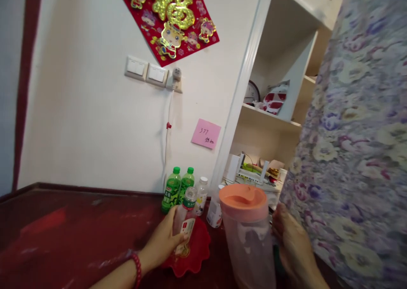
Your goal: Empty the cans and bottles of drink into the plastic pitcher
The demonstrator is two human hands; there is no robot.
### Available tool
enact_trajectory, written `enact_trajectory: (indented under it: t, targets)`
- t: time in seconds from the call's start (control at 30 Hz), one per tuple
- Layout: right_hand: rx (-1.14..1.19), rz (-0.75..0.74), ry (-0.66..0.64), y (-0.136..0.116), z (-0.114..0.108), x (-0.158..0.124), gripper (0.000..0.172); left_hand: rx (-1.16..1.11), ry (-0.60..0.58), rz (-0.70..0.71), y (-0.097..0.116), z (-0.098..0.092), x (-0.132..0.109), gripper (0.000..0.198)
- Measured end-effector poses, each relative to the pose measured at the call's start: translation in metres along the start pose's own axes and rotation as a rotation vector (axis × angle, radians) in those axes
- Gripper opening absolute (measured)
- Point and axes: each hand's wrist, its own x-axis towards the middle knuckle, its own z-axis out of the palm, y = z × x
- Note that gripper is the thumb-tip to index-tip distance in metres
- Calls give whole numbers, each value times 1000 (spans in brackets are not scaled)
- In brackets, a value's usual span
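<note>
My left hand (168,238), with a red bead bracelet on the wrist, is wrapped round a clear uncapped plastic bottle (190,204) with a green and red label band. The bottle is over a red scalloped tray (201,255). A translucent pitcher (249,246) with an orange lid leans a little at the right. Close against its right side, my right hand (292,242) is curled where the handle would be; the grip is partly hidden and blurred. Something dark green (278,261) shows under that hand.
Two green-capped bottles (173,187), a white-capped bottle (201,195) and another pale bottle (215,212) stand by the wall on the dark red table (79,234). A floral curtain (359,153) hangs at right. Shelves (270,115) and a plugged-in cable (168,126) are behind.
</note>
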Motion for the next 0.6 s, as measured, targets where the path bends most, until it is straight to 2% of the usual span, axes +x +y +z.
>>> enact_trajectory:
  t: [0.23,0.43,0.6]
  targets:
    - [-138,-84,-142,-32,40,28,71,-18,13,-6,15,-3,-8,76]
    - [-295,-253,-223,-47,67,49,70,-14,21,0,18,-4,-10,74]
    - [-492,-392,-289,-64,87,51,71,-2,28,-48,20,-4,-10,74]
